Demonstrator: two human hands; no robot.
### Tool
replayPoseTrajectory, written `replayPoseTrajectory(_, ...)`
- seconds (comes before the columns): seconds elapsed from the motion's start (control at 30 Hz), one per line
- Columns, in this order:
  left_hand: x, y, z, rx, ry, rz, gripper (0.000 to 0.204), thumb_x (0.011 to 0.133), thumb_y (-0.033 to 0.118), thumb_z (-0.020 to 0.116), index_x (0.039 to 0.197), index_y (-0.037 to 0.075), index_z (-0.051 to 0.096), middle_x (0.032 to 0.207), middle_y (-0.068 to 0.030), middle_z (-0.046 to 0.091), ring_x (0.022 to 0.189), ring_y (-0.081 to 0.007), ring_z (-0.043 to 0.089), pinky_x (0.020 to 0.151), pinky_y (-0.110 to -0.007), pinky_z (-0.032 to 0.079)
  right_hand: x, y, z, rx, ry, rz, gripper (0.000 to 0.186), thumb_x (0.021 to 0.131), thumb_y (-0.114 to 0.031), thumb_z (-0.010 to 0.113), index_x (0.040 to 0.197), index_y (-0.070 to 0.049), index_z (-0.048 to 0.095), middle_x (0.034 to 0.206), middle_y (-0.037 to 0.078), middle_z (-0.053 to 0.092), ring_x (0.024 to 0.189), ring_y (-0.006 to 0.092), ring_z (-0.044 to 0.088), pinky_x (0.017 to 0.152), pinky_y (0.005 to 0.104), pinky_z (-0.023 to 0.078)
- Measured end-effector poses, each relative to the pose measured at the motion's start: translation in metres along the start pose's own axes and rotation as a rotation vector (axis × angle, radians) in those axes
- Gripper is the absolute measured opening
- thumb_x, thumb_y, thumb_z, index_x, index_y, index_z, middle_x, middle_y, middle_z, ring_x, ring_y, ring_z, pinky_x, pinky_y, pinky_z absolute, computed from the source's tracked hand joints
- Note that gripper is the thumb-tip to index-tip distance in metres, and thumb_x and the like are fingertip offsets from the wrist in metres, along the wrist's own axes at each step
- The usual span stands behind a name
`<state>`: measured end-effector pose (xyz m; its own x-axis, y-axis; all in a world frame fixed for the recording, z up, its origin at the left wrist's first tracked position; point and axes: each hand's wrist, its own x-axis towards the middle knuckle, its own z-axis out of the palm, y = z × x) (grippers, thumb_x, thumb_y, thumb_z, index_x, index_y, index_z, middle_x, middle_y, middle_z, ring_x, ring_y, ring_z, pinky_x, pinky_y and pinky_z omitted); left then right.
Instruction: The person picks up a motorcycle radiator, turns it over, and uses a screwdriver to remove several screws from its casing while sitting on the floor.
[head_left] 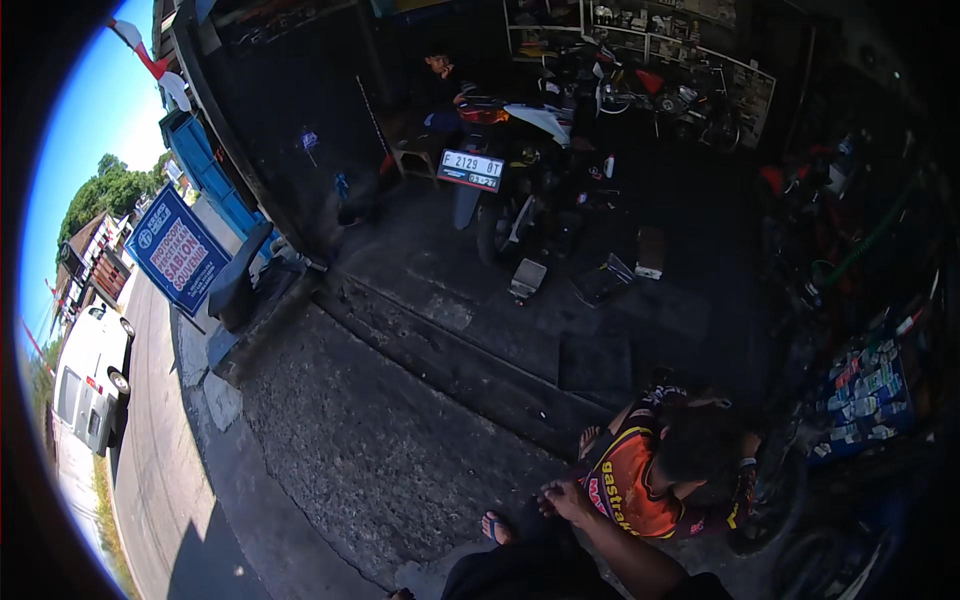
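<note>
My right hand (560, 501) is at the lower middle, at the end of my forearm, over my dark-clothed leg. Its fingers are curled; what they hold, if anything, is too dark to make out. Just below and left of it is my foot in a flip-flop (497, 528). Close to the right of my hand, a person in an orange and black jersey (640, 480) crouches with head bent beside a dark wheel (760, 510). I cannot identify my left hand in the picture.
A motorbike (520, 130) stands behind metal trays (530, 275) and a stool. Another person (440, 75) sits behind it. More bikes (655, 90), shelves and a tray of small packages (865, 390) line the right. A blue sign (180, 250), street and white van (95, 370) are left.
</note>
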<state>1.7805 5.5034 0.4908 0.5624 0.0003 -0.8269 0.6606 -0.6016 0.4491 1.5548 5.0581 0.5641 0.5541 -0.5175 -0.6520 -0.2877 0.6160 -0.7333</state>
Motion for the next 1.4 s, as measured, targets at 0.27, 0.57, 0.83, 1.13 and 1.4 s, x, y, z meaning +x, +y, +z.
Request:
replayPoseTrajectory(0.27, 0.146, 0.357, 0.044, -0.082, -0.116, 0.47, 0.014, 0.086, 0.015, 0.061, 0.089, 0.002, 0.064, 0.072, -0.0077, 0.063, 0.054, -0.0193, 0.057, 0.049, -0.031, 0.045, 0.012, -0.047, -0.011, 0.134, 0.461, -0.084, 0.021, 0.097, -0.017, 0.064, 0.106, 0.001, 0.061, 0.079, 0.007, 0.064, 0.063, 0.015, 0.063, 0.056, 0.0281, 0.052)
replayPoseTrajectory(0.57, 0.12, 0.546, 0.244, 0.121, -0.211, 0.641, 0.014, 0.089, 0.015, 0.066, 0.092, 0.001, 0.066, 0.074, -0.0064, 0.067, 0.056, -0.0148, 0.059, 0.052, -0.029, 0.047, 0.107, -0.166, -0.071, 0.404, 0.574, -0.143, 0.018, 0.094, -0.005, 0.063, 0.109, 0.004, 0.066, 0.089, 0.011, 0.068, 0.075, 0.0166, 0.068, 0.062, 0.03, 0.06)
replayPoseTrajectory(0.83, 0.191, 0.597, 0.324, 0.265, -0.269, 0.225, 0.006, 0.083, 0.004, 0.068, 0.087, 0.0, 0.064, 0.068, -0.0089, 0.062, 0.051, -0.0195, 0.057, 0.042, -0.034, 0.045, 0.195, -0.291, -0.172, 0.358, 0.665, -0.278, 0.019, 0.093, -0.002, 0.063, 0.11, 0.002, 0.068, 0.086, 0.006, 0.067, 0.075, 0.0149, 0.068, 0.063, 0.0262, 0.058)
replayPoseTrajectory(1.13, 0.258, 0.847, 0.544, 2.128, -0.454, 1.667, 0.018, 0.087, 0.025, 0.056, 0.091, 0.015, 0.07, 0.077, -0.006, 0.069, 0.058, -0.0234, 0.06, 0.049, -0.038, 0.046, 0.229, -0.198, -0.198, -0.038, 1.08, 0.642, 0.011, 0.087, -0.013, 0.064, 0.092, -0.009, 0.072, 0.082, 0.005, 0.069, 0.07, 0.0148, 0.067, 0.06, 0.0314, 0.055)
replayPoseTrajectory(1.4, 0.085, 1.027, 0.873, 0.762, -0.676, 0.73, 0.016, 0.087, 0.02, 0.066, 0.092, 0.005, 0.068, 0.074, -0.0043, 0.067, 0.06, -0.0142, 0.061, 0.053, -0.03, 0.048, 0.269, -0.236, -0.168, 0.685, 1.089, 0.721, 0.009, 0.085, -0.015, 0.06, 0.089, -0.013, 0.068, 0.079, 0.003, 0.066, 0.067, 0.0145, 0.063, 0.054, 0.0324, 0.049)
